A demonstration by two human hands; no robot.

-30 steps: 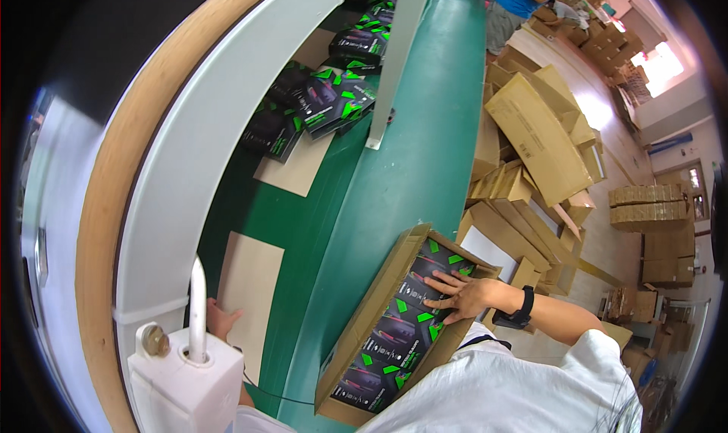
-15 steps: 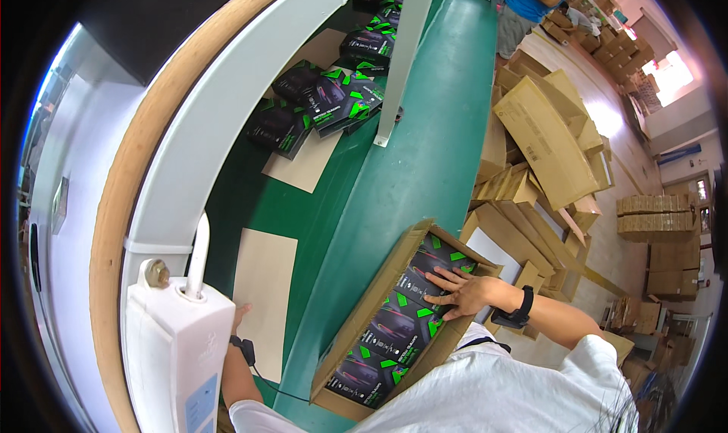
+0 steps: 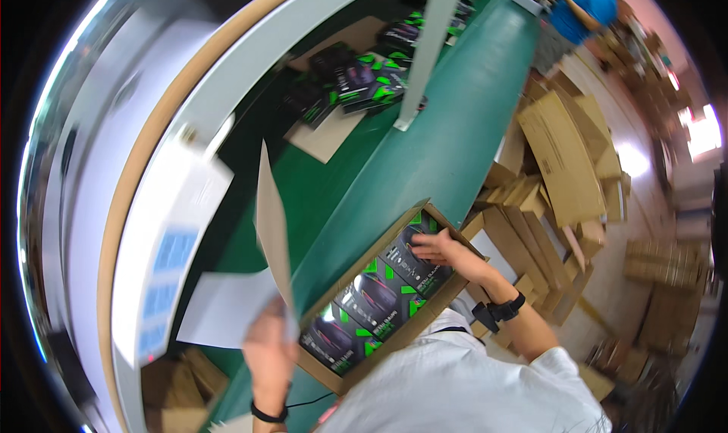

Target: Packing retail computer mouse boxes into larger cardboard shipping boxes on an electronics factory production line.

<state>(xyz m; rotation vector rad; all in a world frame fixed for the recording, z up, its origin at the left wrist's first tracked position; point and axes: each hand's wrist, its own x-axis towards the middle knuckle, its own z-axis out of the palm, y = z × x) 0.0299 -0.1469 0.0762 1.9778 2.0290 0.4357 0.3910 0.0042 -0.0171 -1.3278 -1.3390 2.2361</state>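
Observation:
My left hand, blurred by motion, grips a beige cardboard sheet by its lower end. The sheet stands nearly edge-on above the green table. Beside that hand is a pale sheet; whether the hand touches it I cannot tell. An open carton lies slanted in front of me, filled with black retail boxes with green accents. Over the carton's far end hovers my right hand, open, fingers stretched out above the top box. Both wrists wear black bands.
More black-and-green boxes are heaped on the green table, beyond a grey metal post. A white housing stands at left. Empty cartons pile up at right. A person in blue stands at the far end.
My left hand has come toward the carton and raised the cardboard sheet off the table. My right hand has lifted off the boxes. The view has shifted.

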